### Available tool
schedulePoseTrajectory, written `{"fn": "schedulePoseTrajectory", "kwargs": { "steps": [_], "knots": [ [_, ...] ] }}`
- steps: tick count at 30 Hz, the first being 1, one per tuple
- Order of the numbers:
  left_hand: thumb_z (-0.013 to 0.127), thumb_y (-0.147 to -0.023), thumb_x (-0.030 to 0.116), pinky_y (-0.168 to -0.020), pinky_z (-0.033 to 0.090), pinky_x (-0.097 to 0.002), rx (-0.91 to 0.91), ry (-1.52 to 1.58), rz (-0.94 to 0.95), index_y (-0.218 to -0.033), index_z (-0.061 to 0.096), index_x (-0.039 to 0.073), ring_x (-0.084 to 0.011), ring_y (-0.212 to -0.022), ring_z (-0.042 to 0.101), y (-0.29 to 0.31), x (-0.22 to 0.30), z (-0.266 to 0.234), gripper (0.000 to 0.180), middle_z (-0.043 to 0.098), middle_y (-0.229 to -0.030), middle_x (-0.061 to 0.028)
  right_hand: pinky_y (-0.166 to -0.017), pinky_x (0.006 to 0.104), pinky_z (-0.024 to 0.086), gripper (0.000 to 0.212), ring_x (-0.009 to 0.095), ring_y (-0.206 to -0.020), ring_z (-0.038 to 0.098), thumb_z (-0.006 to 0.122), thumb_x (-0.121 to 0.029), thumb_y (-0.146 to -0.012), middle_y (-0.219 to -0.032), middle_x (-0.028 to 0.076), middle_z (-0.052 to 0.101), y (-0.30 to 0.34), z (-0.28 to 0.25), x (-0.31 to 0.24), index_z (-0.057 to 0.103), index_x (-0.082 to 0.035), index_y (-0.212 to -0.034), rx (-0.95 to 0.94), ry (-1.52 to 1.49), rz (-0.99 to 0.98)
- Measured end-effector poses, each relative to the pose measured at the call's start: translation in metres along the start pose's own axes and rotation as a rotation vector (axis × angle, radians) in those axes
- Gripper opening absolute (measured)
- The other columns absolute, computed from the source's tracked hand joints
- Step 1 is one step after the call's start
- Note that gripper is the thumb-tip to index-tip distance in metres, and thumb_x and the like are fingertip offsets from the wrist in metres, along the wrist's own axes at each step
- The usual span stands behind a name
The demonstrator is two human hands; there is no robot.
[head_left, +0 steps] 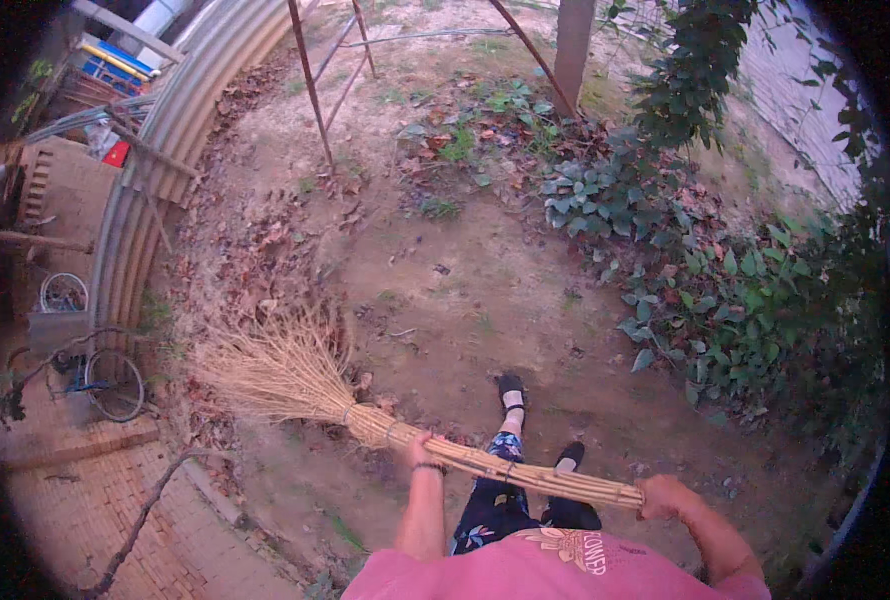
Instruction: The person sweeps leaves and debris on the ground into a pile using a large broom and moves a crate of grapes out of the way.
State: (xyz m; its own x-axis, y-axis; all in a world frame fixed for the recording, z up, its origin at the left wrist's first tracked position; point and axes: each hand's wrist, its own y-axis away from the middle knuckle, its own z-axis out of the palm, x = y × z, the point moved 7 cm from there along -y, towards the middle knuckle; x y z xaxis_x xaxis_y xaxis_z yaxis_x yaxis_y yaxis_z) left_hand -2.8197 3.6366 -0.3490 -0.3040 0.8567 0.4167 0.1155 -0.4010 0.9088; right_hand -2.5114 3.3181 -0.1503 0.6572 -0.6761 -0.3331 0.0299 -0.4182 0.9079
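A long twig broom [505, 468] stretches across in front of my body, its bundled stick handle bound with wire. My left hand [427, 452] is closed round the handle just behind the brush, a dark band on that wrist. At the butt end, on the right, my right hand [663, 496] grips the handle. The broom's splayed bristles [280, 368] fan out to the left over dry brown leaves [255, 290] on the dirt. Whether the bristle tips touch the ground I cannot tell.
Bare dirt [465, 290] lies ahead of my feet. A corrugated sheet [130, 235] curves along the left, with a bicycle [115, 385] beyond it. Leafy plants [735, 300] grow on the right. Rusty metal poles [312, 85] and a post [573, 50] stand ahead. A bare branch [140, 520] rises lower left.
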Motion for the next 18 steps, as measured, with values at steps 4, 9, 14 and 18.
{"fn": "schedulePoseTrajectory", "kwargs": {
  "steps": [4, 9, 14, 18],
  "knots": [
    [0.053, -0.062, 0.006, -0.062, 0.047, -0.0362, -0.169, 0.177, -0.094, -0.071, 0.047, 0.0, -0.0275, -0.062, 0.051, 0.041, -0.029, 0.021, 0.012, 0.05, -0.069, -0.0141, -0.066, 0.0412, 0.044, 0.039, 0.034, -0.075, 0.055, 0.065, -0.024, -0.05, -0.076, 0.017, 0.058, 0.016, 0.033, 0.042, 0.053, -0.006, -0.083, 0.106, -0.03, 0.083],
    [0.059, -0.06, -0.003, -0.053, 0.048, -0.037, -0.23, 0.114, -0.219, -0.075, 0.049, -0.003, -0.0258, -0.058, 0.055, 0.027, -0.107, 0.127, 0.018, 0.052, -0.067, -0.0152, -0.063, 0.0401, 0.045, 0.041, 0.033, -0.072, 0.056, 0.069, -0.025, -0.05, -0.076, 0.017, 0.058, 0.076, 0.045, 0.084, 0.053, -0.005, -0.082, 0.202, -0.031, 0.434],
    [0.061, -0.056, 0.0, -0.042, 0.046, -0.0343, -0.384, -0.068, -0.074, -0.073, 0.048, -0.003, -0.0245, -0.044, 0.052, -0.038, -0.061, 0.246, 0.021, 0.05, -0.055, -0.0103, -0.06, 0.0393, 0.045, 0.037, 0.031, -0.069, 0.057, 0.067, -0.023, -0.05, -0.072, 0.017, 0.058, 0.014, 0.022, -0.004, 0.056, -0.004, -0.08, 0.324, -0.113, 0.317],
    [0.065, -0.054, 0.007, -0.044, 0.046, -0.0384, -0.116, 0.007, 0.037, -0.072, 0.047, -0.001, -0.0272, -0.046, 0.052, -0.109, 0.024, 0.226, 0.026, 0.051, -0.057, -0.0108, -0.058, 0.039, 0.045, 0.033, 0.031, -0.068, 0.058, 0.065, -0.021, -0.054, -0.072, 0.015, 0.059, -0.063, -0.077, -0.043, 0.057, -0.003, -0.081, -0.174, -0.492, 0.333]
  ]
}}
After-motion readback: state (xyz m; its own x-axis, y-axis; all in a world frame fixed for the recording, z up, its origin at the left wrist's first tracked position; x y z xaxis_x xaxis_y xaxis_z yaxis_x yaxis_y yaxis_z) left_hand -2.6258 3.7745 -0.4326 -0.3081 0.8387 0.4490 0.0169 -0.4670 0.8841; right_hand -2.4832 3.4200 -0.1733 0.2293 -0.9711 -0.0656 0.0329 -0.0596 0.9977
